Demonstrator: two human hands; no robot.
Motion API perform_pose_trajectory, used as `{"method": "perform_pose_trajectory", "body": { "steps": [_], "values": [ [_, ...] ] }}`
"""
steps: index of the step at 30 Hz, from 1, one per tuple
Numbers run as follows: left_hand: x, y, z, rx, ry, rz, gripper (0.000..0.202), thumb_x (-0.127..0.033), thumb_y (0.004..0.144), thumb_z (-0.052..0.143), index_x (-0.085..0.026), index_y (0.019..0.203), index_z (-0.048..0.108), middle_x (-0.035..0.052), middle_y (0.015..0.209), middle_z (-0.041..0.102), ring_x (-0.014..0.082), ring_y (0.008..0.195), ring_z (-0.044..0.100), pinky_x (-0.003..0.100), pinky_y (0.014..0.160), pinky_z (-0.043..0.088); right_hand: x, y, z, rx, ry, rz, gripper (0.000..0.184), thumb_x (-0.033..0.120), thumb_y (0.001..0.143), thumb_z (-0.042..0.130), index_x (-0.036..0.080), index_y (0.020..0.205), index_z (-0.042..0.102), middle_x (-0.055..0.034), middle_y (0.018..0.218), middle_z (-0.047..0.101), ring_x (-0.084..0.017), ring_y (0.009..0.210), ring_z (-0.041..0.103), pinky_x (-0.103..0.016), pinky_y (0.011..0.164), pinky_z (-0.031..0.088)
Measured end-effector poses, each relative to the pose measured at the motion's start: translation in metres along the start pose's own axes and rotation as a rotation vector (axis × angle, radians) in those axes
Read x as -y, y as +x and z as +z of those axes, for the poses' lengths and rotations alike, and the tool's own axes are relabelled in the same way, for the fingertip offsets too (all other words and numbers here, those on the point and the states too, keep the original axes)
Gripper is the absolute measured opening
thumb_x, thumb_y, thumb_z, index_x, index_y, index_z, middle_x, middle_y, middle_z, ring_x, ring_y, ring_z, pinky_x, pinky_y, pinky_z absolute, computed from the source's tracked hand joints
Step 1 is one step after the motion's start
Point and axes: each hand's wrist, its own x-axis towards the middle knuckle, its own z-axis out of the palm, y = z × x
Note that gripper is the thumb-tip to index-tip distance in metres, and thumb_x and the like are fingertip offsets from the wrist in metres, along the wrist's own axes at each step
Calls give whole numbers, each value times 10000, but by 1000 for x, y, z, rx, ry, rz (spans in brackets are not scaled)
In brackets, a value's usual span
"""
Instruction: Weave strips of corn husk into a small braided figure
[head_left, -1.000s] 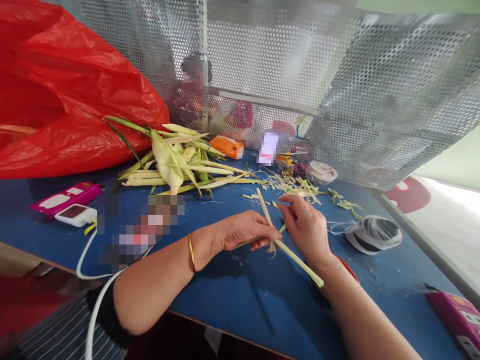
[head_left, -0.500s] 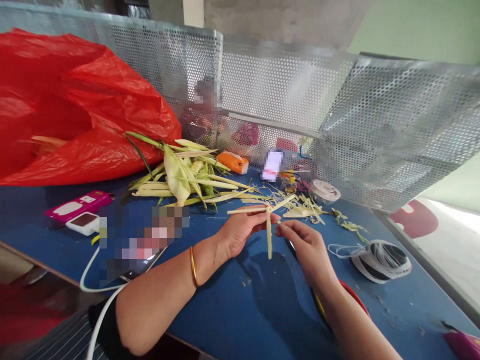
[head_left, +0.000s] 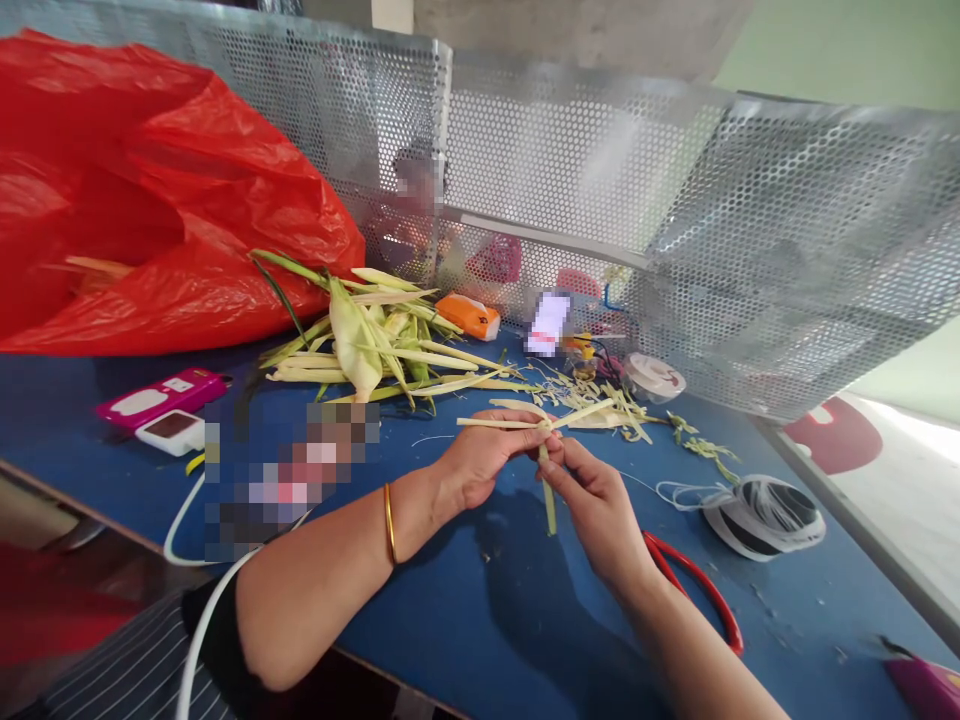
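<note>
Pale green-yellow leaf strips (head_left: 581,414) cross at a small knot in front of me, with ends sticking out left, upper right and down. My left hand (head_left: 480,458) pinches them close to that knot, thumb on top. The thumb and fingers of my right hand (head_left: 596,495) are closed on the downward-hanging strip, just below the crossing. Both hands are raised over the blue table (head_left: 450,620), close together. Fingers behind the strips are partly hidden. Beneath my right forearm shows a red curved handle (head_left: 705,590); the rest of that tool is hidden.
Long husk-like leaves (head_left: 360,345) are piled beside a big red plastic bag (head_left: 247,200). Leaf scraps (head_left: 600,395) and an orange packet (head_left: 469,316) lie farther back. A spool of white line (head_left: 765,515) stands right. Perforated metal panels (head_left: 540,160) edge the table.
My right hand has moved left and now grips the downward strip near the knot. The red handle is more exposed, and the view has shifted slightly.
</note>
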Motion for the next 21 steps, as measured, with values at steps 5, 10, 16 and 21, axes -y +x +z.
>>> {"method": "perform_pose_trajectory", "body": {
  "steps": [5, 10, 16, 21],
  "values": [
    [-3, 0, -2, -1, -2, -32, 356, -305, 570, 864, -114, 807, 680, 24, 716, 658, 125, 686, 600, 254, 678, 460, 2, -3, 0, 27, -138, -29, 301, 380, 886, 550, 212, 636, 559, 2, 685, 555, -167, 679, 505, -274, 665, 401],
    [-9, 0, -7, 30, 71, -107, 271, -284, 661, 798, -117, 848, 695, -4, 687, 610, 89, 644, 569, 253, 721, 463, 2, -4, -15, -275, -713, -324, 212, 361, 932, 524, 219, 866, 666, -58, 831, 673, -221, 788, 582, -336, 749, 387],
    [-7, -1, -5, 11, 203, -68, 296, -328, 694, 763, -119, 897, 714, -25, 647, 566, 63, 558, 496, 217, 576, 397, -6, 3, -21, -157, -843, -393, 214, 305, 982, 460, 215, 885, 629, -16, 753, 689, -186, 732, 627, -354, 893, 364],
    [-1, -3, 0, -60, 360, 2, 243, -311, 763, 712, -107, 895, 701, -13, 648, 598, 79, 545, 510, 205, 489, 373, -5, -3, -7, -106, -874, -422, 340, 249, 1001, 401, 207, 684, 517, 17, 586, 581, -145, 566, 540, -309, 776, 360]
  ]
}}
